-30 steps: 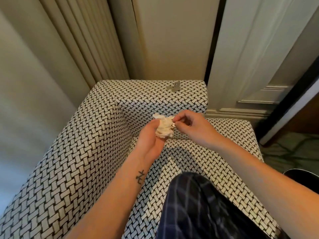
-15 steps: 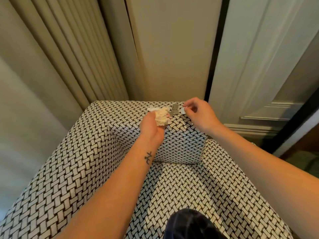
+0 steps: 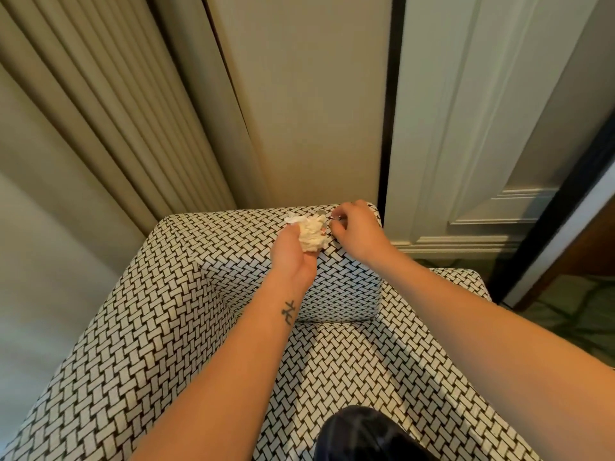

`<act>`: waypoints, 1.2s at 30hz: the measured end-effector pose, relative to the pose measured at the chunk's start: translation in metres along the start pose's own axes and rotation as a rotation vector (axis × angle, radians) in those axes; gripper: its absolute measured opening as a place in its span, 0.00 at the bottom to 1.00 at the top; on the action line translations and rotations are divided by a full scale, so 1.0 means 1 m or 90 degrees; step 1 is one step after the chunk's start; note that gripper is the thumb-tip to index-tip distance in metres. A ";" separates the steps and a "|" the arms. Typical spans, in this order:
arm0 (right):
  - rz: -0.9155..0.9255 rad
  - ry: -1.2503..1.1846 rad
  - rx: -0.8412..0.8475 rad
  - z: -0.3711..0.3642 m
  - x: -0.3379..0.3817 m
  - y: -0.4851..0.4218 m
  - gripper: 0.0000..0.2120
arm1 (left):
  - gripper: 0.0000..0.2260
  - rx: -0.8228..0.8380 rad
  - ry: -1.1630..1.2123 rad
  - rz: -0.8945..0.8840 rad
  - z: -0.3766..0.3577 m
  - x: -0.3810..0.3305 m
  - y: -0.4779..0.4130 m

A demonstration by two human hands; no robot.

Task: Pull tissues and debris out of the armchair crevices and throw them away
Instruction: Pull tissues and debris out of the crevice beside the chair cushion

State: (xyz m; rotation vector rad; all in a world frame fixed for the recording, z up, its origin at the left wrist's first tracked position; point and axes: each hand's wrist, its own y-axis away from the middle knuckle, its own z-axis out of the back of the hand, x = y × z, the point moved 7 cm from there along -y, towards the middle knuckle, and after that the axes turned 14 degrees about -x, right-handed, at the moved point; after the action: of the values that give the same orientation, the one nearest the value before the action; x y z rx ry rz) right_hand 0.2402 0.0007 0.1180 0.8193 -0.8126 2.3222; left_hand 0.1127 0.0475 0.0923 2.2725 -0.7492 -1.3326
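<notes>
The armchair (image 3: 186, 294) has a black-and-white woven cover; its seat, left arm and backrest fill the lower view. My left hand (image 3: 293, 257) is raised palm-up at the top edge of the backrest and holds a crumpled white tissue wad (image 3: 312, 236). Just right of it, my right hand (image 3: 356, 231) rests on the backrest top with fingers curled, pinching at small grey debris (image 3: 321, 212) lying there. The fingers and the tissue wad cover most of the debris. The crevice between seat and backrest shows nothing sticking out.
Beige curtains (image 3: 116, 111) hang behind the chair on the left. A white panelled door (image 3: 466, 128) stands right of the backrest. My knee in dark fabric (image 3: 366, 434) rests at the seat's front. Patterned carpet (image 3: 572, 317) lies to the right.
Both hands rose from the seat crevice to the backrest top. My right hand reached the grey debris and closed its fingers on it. The tissue wad stayed in my left hand.
</notes>
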 end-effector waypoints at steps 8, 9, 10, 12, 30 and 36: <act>-0.097 -0.208 0.025 0.062 -0.005 0.051 0.12 | 0.14 0.040 -0.011 0.036 -0.009 0.040 0.034; -0.110 -0.231 0.018 0.072 -0.011 0.061 0.12 | 0.13 0.053 -0.024 0.045 -0.012 0.053 0.042; -0.120 -0.252 0.017 0.084 -0.016 0.071 0.13 | 0.13 0.065 -0.035 0.053 -0.015 0.066 0.051; -0.133 -0.267 0.023 0.102 -0.030 0.089 0.13 | 0.15 0.089 -0.064 0.063 -0.022 0.092 0.066; -0.319 -0.150 -0.314 0.274 -0.296 0.240 0.04 | 0.15 0.262 -0.299 0.155 -0.120 0.409 0.148; -0.488 -0.145 -0.408 0.292 -0.406 0.308 0.04 | 0.10 0.315 -0.440 0.189 -0.131 0.535 0.146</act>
State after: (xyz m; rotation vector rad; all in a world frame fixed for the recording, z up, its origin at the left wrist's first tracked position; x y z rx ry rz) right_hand 0.4168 -0.5211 -0.0860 0.8913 -1.0273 1.2135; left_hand 0.4076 -0.3922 -0.1197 1.8710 -1.7316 -1.9545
